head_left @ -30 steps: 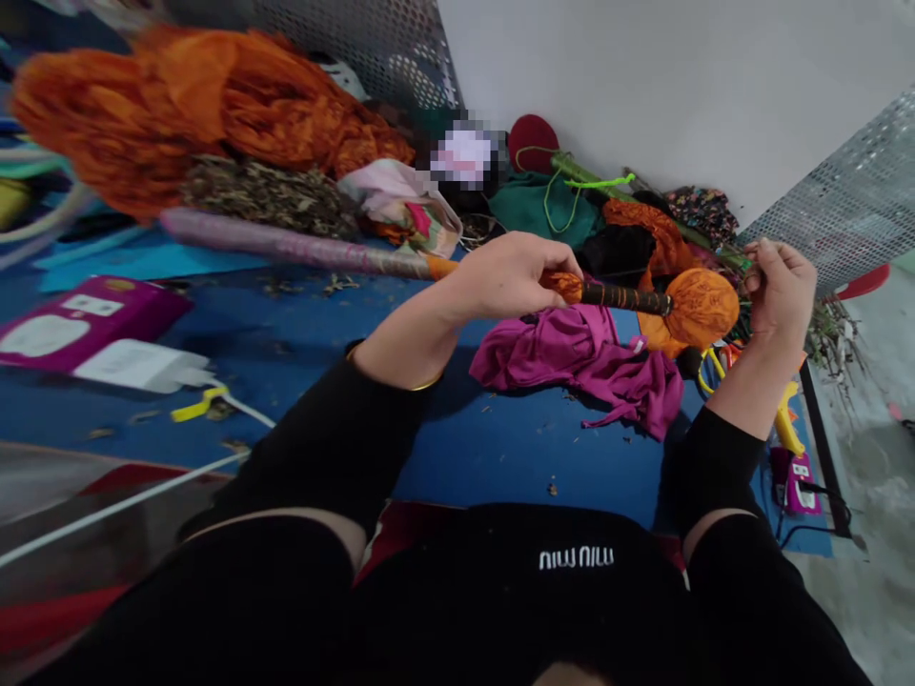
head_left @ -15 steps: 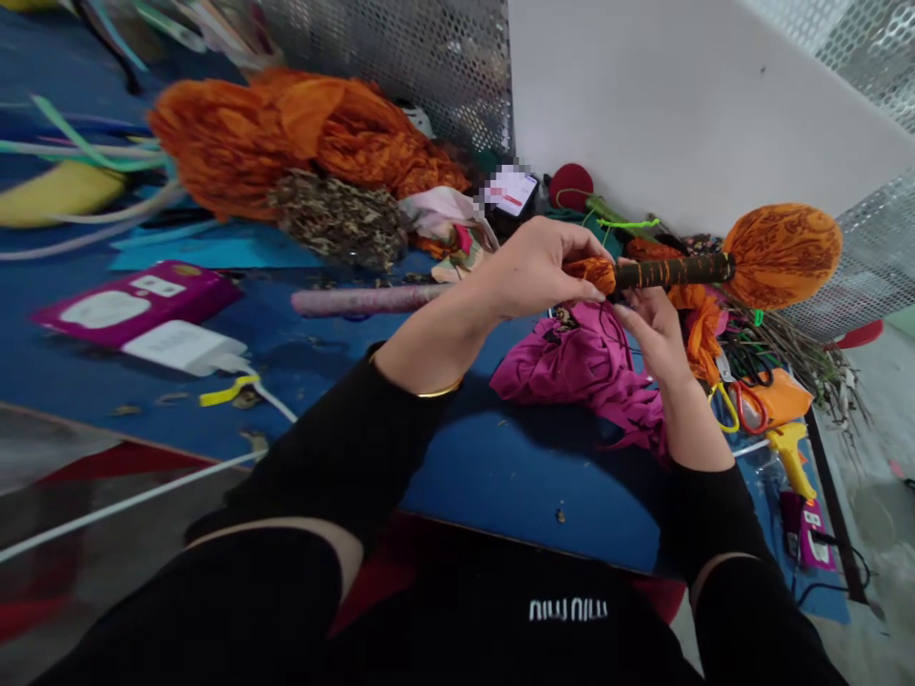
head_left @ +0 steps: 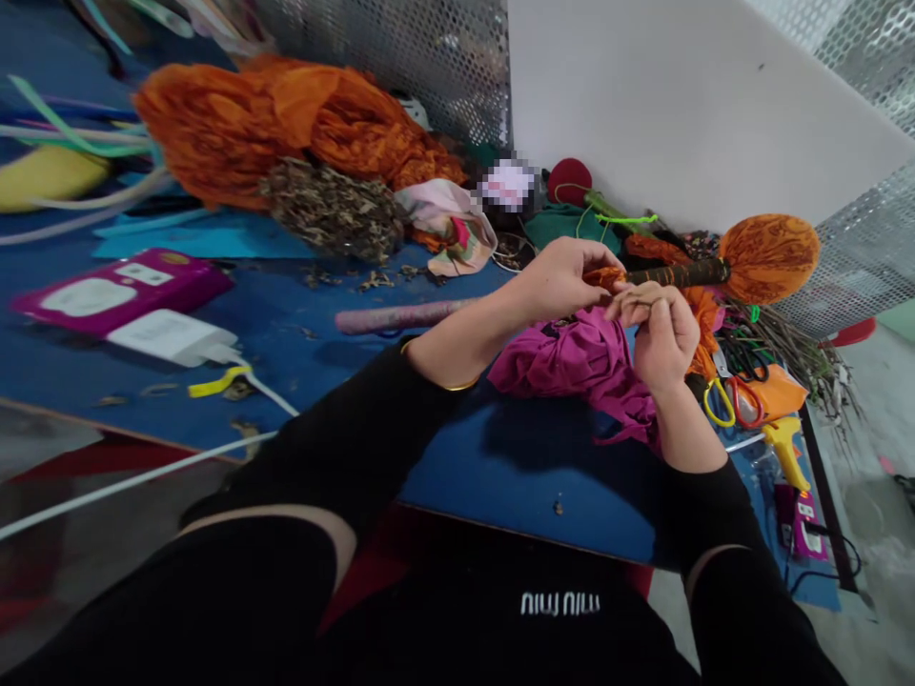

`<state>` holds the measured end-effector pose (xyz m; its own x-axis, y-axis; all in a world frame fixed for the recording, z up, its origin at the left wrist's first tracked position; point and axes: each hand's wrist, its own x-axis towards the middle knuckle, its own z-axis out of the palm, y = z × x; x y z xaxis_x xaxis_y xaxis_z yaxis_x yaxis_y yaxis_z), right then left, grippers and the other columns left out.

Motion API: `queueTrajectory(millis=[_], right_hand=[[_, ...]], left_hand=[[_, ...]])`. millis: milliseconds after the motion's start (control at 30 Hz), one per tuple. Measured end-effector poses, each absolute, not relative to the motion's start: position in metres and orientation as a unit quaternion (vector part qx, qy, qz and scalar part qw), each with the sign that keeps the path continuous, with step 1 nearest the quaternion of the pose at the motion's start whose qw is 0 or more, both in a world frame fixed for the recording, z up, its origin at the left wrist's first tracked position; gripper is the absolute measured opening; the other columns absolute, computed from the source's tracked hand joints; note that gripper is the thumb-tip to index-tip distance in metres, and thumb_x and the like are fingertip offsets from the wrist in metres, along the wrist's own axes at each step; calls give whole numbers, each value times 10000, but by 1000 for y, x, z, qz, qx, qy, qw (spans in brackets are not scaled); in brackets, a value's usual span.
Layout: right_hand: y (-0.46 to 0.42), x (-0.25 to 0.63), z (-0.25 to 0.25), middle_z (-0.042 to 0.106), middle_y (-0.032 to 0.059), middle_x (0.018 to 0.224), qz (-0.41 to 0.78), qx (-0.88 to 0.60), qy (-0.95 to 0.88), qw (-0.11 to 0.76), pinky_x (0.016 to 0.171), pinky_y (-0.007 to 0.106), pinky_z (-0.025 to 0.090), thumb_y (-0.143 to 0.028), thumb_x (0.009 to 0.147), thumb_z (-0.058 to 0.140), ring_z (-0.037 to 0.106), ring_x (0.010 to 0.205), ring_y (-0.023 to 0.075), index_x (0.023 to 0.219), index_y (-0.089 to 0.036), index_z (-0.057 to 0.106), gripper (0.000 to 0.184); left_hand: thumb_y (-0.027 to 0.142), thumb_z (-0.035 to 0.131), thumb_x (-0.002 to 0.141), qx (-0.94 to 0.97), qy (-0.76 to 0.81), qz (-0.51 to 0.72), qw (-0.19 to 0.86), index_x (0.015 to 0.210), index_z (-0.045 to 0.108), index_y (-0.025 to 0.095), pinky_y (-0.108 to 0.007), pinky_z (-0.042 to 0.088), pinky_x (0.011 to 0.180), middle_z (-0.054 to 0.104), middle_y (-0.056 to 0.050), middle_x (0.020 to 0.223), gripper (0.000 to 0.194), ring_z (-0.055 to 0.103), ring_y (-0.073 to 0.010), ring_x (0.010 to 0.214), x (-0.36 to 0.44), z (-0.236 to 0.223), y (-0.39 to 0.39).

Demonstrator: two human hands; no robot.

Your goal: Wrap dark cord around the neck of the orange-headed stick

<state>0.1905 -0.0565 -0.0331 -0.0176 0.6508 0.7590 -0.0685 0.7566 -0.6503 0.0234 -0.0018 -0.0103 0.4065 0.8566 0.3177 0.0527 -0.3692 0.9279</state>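
A wrapped stick [head_left: 690, 276] with a dark, cord-bound handle lies across above the table. At its right end bulges a round orange cloth head [head_left: 770, 259]. My left hand [head_left: 561, 276] closes around the orange cloth at the stick's left end. Just right of it, my right hand [head_left: 664, 333] is closed in a pinch on what looks like a thin dark cord [head_left: 647, 301], partly hidden by the fingers. Below both hands lies a crumpled magenta cloth [head_left: 572, 362]. A pinkish rod [head_left: 393, 318] passes behind my left forearm.
Orange cloth [head_left: 214, 133] and a dried plant bundle [head_left: 335, 210] lie at the back left. Purple-and-white power strip [head_left: 129, 286] sits left. Scissors [head_left: 747, 402], a yellow glue gun [head_left: 786, 453] and twigs [head_left: 801, 343] are at right. A white panel [head_left: 664, 114] stands behind.
My right hand has turned and risen slightly, its fingers now curled into a pinch in front of the handle. The stick's orange head has shifted a little left and down.
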Motion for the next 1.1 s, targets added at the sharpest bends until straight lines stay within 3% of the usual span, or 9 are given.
queueTrajectory(millis=[67, 167, 267, 400, 533, 733, 900, 1000, 1100], right_hand=[[-56, 186, -33, 434, -80, 601, 341, -273, -567, 699, 582, 241, 501, -550, 1020, 728, 424, 496, 63, 766, -232, 634, 417], [-63, 183, -26, 348, -105, 590, 392, -329, -461, 725, 481, 194, 328, -546, 894, 852, 303, 482, 37, 734, -221, 605, 439], [-73, 180, -16, 320, -115, 590, 405, -348, -419, 734, 502, 189, 358, -484, 885, 864, 299, 488, 37, 724, -220, 591, 412], [-75, 178, -7, 295, -120, 590, 423, -368, -350, 751, 508, 183, 371, -394, 1034, 720, 260, 469, 41, 736, -220, 548, 386], [-61, 182, -9, 243, -133, 564, 483, -365, -255, 754, 560, 175, 460, -382, 1141, 562, 253, 448, 61, 804, -232, 572, 369], [-43, 190, -29, 336, -128, 568, 462, -387, -320, 731, 492, 198, 417, -473, 968, 824, 335, 476, 64, 755, -246, 540, 421], [-36, 195, -40, 411, -120, 598, 391, -437, -361, 725, 497, 227, 353, -420, 961, 806, 368, 498, 66, 770, -240, 555, 364], [-35, 196, -42, 414, -117, 615, 378, -440, -371, 725, 511, 238, 344, -398, 966, 789, 361, 511, 69, 773, -243, 542, 350], [-35, 194, -42, 395, -115, 625, 364, -430, -379, 735, 510, 243, 336, -374, 967, 776, 335, 509, 71, 764, -251, 515, 353]], left_hand=[[107, 797, 686, 710, 329, 450, 430, 1109, 773, 107, -310, 547, 805, 767, -31, 905, 423, 687, -173, 823, 31, -18, -1], [135, 798, 700, 703, 326, 482, 409, 1190, 733, 124, -323, 555, 859, 785, -53, 1015, 495, 712, -196, 904, 40, -26, -3], [162, 791, 728, 696, 330, 498, 400, 1216, 711, 138, -323, 556, 882, 785, -47, 1031, 495, 716, -188, 901, 44, -28, -7], [169, 797, 726, 699, 350, 495, 379, 1246, 707, 147, -333, 567, 872, 789, -36, 972, 528, 733, -197, 873, 45, -29, -8], [165, 777, 739, 699, 363, 515, 336, 1204, 727, 151, -368, 586, 962, 818, -85, 1184, 467, 770, -234, 1019, 45, -31, -5], [152, 763, 758, 724, 373, 498, 299, 1240, 728, 160, -388, 583, 1020, 826, -80, 1210, 483, 774, -248, 1067, 51, -38, -8], [208, 858, 724, 746, 352, 444, 351, 1171, 773, 139, -378, 584, 960, 831, -77, 1110, 460, 759, -241, 1010, 43, -29, -7], [324, 808, 860, 746, 339, 393, 418, 1075, 825, 147, -369, 583, 869, 828, -65, 965, 279, 748, -226, 904, 33, -20, -4], [294, 714, 934, 742, 360, 400, 400, 1002, 863, 163, -361, 579, 879, 841, -51, 929, 210, 742, -230, 915, 22, -14, 1]])
